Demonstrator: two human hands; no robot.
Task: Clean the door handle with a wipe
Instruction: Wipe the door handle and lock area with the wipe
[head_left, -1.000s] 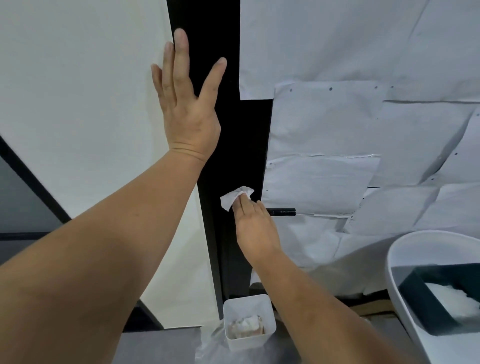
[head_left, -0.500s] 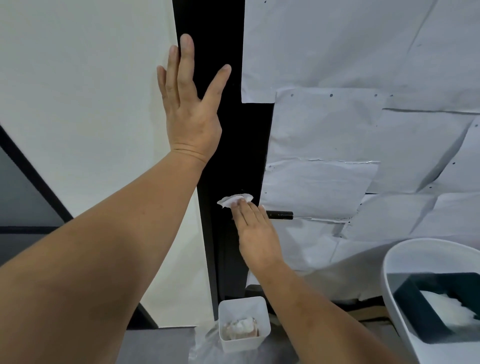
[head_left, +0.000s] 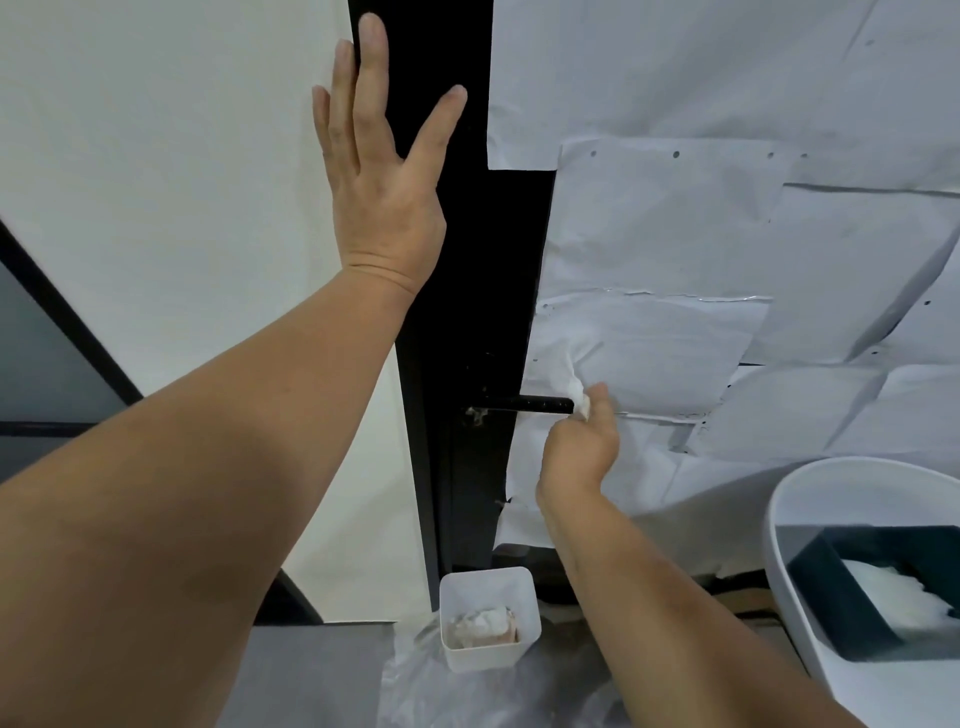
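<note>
White paper sheets (head_left: 675, 234) cover the door face to the right of the black door frame (head_left: 467, 260); the sheets overlap and are creased. To the left of the frame we see a plain pale wall panel (head_left: 156, 156).

Below the frame, a small white container (head_left: 488, 616) sits on clear plastic film (head_left: 415, 686), holding crumpled whitish material. At the lower right, a large white tub (head_left: 789, 519) holds a dark tray (head_left: 831, 597) with something white inside; we cannot tell what it is.

The door handle (head_left: 524, 404) is a black horizontal lever projecting from the frame to the right, over the papered door. Nothing covers most of its length; only its free right end is hidden, behind the wipe (head_left: 578, 397).

Our right hand (head_left: 582, 447) is at the free end of the handle, just below and to the right of it. Its fingers are closed narrowly around the small, bunched white wipe, which is pressed against the lever tip. Our right forearm rises from the lower right and passes just beside the white container.

Our left hand (head_left: 384, 182) is well above the handle. It is spread wide and flat, with the palm across the edge where the wall panel meets the black frame and the thumb angled out over the frame. It holds nothing.
</note>
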